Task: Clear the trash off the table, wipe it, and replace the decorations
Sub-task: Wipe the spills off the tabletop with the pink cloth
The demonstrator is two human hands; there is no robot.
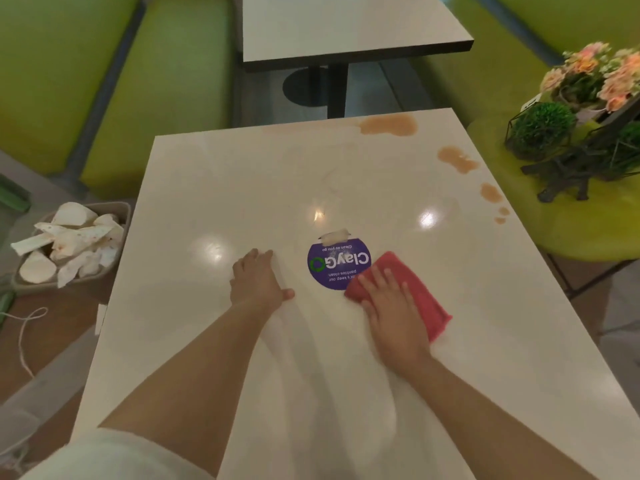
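The right hand (391,303) lies flat on a folded red cloth (415,292), fingers straight and spread, pressing it to the cream table (242,174) just right of the purple round ClayGo sticker (337,263), whose near right edge the cloth overlaps. The cloth's long axis runs from the sticker back toward the near right edge of the table. The left hand (258,280) rests palm down on the bare top left of the sticker, fingers relaxed and extended, holding nothing; it looks to be bracing.

What matters for the coming stroke: the brown spills lie ahead and to the right of the cloth, along the far right side of the table. A large patch (388,125) sits at the far corner, a second (457,159) nearer, and smaller spots (491,192) trail toward the cloth. The right hand is the nearer one and already on the cloth, so the wipe should push forward and slightly right.

The crumpled wrappers sit in a bin (121,216) left of the table, so clearing seems done. The flower decorations (588,98) wait on the green seat to the right; whether a faint smear marks the table's centre is hard to tell
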